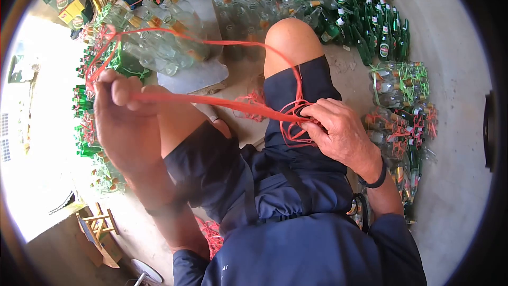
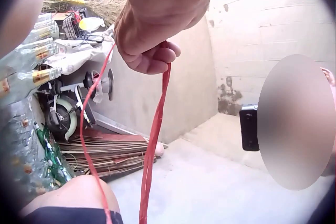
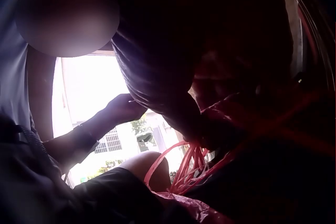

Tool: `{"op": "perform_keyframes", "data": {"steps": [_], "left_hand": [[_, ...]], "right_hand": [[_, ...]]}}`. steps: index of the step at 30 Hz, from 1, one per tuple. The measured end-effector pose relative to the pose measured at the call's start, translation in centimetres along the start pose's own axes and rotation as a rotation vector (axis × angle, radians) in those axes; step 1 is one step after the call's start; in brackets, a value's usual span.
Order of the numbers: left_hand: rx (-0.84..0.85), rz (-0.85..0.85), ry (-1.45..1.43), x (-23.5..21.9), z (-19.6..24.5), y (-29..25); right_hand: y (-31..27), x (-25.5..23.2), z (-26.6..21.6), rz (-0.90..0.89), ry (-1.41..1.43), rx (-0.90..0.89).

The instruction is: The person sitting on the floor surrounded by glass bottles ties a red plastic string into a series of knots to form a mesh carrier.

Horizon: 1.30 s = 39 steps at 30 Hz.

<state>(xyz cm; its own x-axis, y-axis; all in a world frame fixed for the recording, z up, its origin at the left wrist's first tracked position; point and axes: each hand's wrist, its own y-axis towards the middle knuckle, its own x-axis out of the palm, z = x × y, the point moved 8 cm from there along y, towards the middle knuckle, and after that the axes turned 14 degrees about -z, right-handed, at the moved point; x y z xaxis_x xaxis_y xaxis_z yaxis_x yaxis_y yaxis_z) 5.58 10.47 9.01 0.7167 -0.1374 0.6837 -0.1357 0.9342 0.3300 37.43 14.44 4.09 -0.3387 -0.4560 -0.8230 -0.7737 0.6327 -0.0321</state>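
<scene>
A length of red plastic string (image 1: 211, 101) runs taut between the two hands above the person's lap. My left hand (image 1: 124, 122), raised at the left, grips one end with curled fingers; the left wrist view shows strands (image 2: 152, 150) hanging from its fingertips. Over the thigh, my right hand (image 1: 338, 130) pinches the other end between thumb and fingers, with several thin loops bunched around them. A looser strand (image 1: 233, 43) arcs from the right hand over the knee to the left hand. In the dark right wrist view, gathered red string (image 3: 191, 166) hangs below the fingers.
Clear glass bottles (image 1: 185, 18) lie and stand ahead of the knees, with green bottles (image 1: 383, 26) at the back right. String-tied bottle bundles (image 1: 399, 82) sit by the right wall. More red string (image 1: 211, 235) lies by the left hip. A small wooden stool (image 1: 99, 225) is at lower left.
</scene>
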Motion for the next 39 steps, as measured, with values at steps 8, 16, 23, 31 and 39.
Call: {"op": "perform_keyframes", "data": {"steps": [8,16,23,31,39], "left_hand": [[0.118,-0.132,-0.132,-0.4,3.6,0.4],[0.148,-0.010,-0.147,-3.3,8.9,0.2],[0.143,0.051,-0.077,-6.3,11.1,-0.2],[-0.480,0.546,1.453,-11.5,11.7,-6.1],[-0.136,0.409,1.937,0.2,6.0,-5.6]], "right_hand": [[-0.8,-0.3,0.4,-0.033,-0.033,0.027],[-1.2,-1.2,1.4,-0.055,0.015,0.104],[-1.0,-1.7,1.5,-0.018,0.063,0.117],[-0.8,-1.5,1.2,-0.040,0.229,0.119],[0.0,-1.4,0.1,-0.039,0.224,0.073]]}}
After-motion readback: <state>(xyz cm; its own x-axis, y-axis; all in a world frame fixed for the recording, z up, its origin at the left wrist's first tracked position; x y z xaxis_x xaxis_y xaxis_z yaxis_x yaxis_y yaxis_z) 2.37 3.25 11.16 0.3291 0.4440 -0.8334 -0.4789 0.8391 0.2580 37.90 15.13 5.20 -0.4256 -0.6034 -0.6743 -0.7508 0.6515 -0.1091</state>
